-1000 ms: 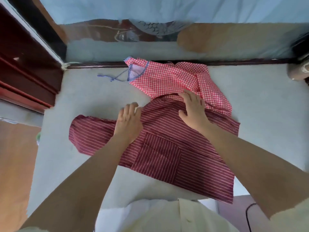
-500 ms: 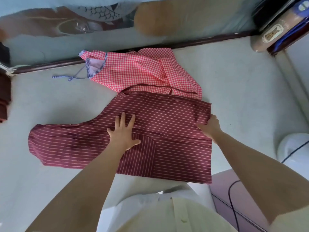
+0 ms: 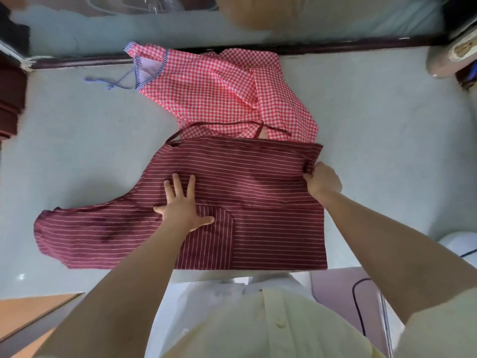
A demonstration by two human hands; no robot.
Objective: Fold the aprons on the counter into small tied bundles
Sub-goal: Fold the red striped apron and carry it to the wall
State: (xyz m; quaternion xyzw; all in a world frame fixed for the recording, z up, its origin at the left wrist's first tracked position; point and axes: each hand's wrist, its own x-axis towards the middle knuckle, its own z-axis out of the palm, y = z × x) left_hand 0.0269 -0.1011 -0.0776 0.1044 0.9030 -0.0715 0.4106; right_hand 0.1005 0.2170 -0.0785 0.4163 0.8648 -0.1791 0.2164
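Two aprons on counter [image 3: 77, 156]: striped apron [image 3: 247, 202] near, checked apron [image 3: 222, 99] just beyond, edges overlapping. Left hand [image 3: 182, 206] flat with fingers spread, pinning the middle; right hand [image 3: 322, 180] pinches the right edge. Risk: pulling the fold over could snag the dark tie [image 3: 232, 124] lying on the checked one and drag it.

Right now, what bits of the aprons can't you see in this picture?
Head view only:
- Near edge of the pink checked apron: covered by the dark red striped apron.
- Striped cloth under the left hand: hidden by the flat palm.
- Right hand fingertips: curled into the striped apron's right edge.
- Striped apron's underside: faces the pale counter.
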